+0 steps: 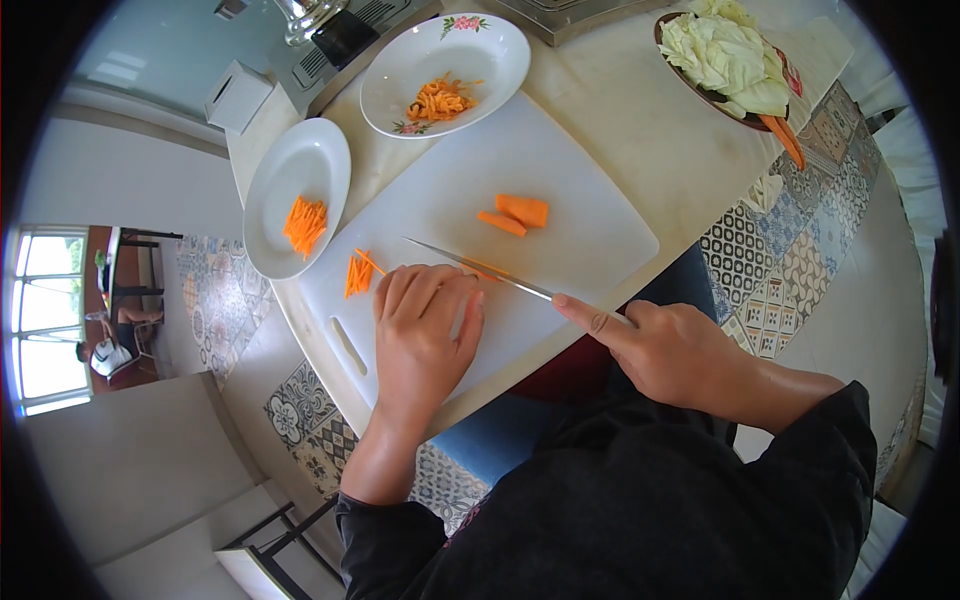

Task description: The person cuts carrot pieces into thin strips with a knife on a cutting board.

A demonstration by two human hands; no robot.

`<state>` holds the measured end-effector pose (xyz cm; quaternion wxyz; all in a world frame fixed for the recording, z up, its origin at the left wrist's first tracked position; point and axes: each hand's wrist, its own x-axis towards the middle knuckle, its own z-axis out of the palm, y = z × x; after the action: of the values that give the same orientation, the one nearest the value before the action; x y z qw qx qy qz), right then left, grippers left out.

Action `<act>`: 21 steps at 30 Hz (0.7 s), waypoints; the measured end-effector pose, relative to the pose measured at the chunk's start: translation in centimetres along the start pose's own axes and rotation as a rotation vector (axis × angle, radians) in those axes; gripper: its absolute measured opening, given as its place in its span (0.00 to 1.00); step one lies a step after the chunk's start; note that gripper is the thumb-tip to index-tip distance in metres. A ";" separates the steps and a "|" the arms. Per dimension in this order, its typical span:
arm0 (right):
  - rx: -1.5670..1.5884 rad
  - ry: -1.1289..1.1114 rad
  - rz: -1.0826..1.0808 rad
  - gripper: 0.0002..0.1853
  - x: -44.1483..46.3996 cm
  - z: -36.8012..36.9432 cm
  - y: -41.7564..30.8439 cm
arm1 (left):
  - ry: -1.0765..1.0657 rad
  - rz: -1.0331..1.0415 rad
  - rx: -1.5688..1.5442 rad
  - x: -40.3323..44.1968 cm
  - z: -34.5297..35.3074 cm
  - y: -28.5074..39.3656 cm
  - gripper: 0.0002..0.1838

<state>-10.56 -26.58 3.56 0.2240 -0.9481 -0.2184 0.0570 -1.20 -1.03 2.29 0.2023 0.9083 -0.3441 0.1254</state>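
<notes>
Knife (518,283) clasped in the right hand's (665,350) grip, with blade over a carrot slice (488,267) on the cutting board (585,160). Left hand (428,310) curled close beside the blade; under-finger contact hidden, impossible to tell whether pinching or spread. Probable hazard: nicked fingertips, from a slip of the thin slice or a lifted blade. Limited clearance leftward: carrot strips (355,276) and oval plate (300,150) nearby. Open board surface to the right, past the carrot chunks (523,210). Near board edge under left wrist.
</notes>
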 end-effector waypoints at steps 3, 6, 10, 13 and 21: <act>0.002 -0.013 -0.011 0.36 0.2 -0.1 0.4 | 0.059 -0.086 -0.007 0.2 0.0 -0.4 0.17; -0.004 -0.034 -0.010 0.37 0.2 -0.4 0.6 | 0.042 -0.115 0.030 0.5 0.5 -1.7 0.21; -0.001 -0.058 0.007 0.37 0.2 -0.8 0.1 | 0.013 -0.159 -0.070 0.7 0.3 -4.0 0.23; 0.015 -0.092 0.031 0.38 0.0 -1.0 -0.3 | -0.041 -0.166 -0.132 0.8 -0.3 -5.4 0.25; 0.068 -0.218 0.079 0.41 0.3 -2.0 -2.0 | -0.196 -0.211 -0.024 0.6 -1.0 -4.8 0.30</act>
<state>-10.62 -25.64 6.21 0.2284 -0.9360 -0.2020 0.1757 2.40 2.32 2.01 0.1907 0.9447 -0.2664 0.0102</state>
